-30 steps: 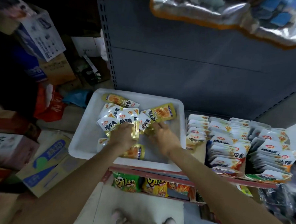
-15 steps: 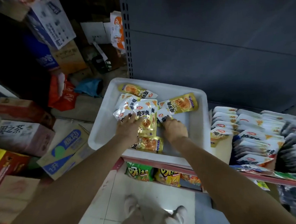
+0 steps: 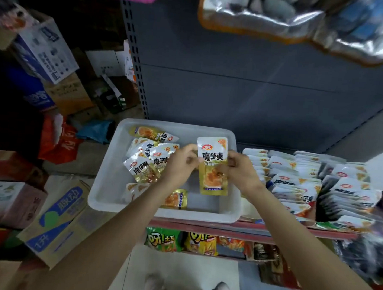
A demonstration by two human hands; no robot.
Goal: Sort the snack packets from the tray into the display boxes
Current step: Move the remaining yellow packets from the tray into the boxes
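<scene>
Head view: both hands are raised over the tray (image 3: 103, 198), close together, and pinch one packet (image 3: 211, 168) between them. The left hand (image 3: 180, 164) holds its left edge, the right hand (image 3: 240, 169) its right edge. The packet stands upright, white top up and yellow bottom down, lifted clear of the tray floor over the tray's right half.

The tray is a white plastic one set on the shelf (image 3: 259, 229), at its left end. In it lie more packets (image 3: 145, 162): a loose heap in the left half, one along the far wall, and a couple near the front wall, partly hidden by the left forearm. Their exact number cannot be told.

Just right of the tray stand the boxes (image 3: 312, 186), already filled with rows of upright packets of the same look. The far right of them is blurred.

As a judgement, the sorting is well along: the boxes hold many more packets than the tray does. Left to do: place the held packet in the right row, then clear the heap.
</scene>
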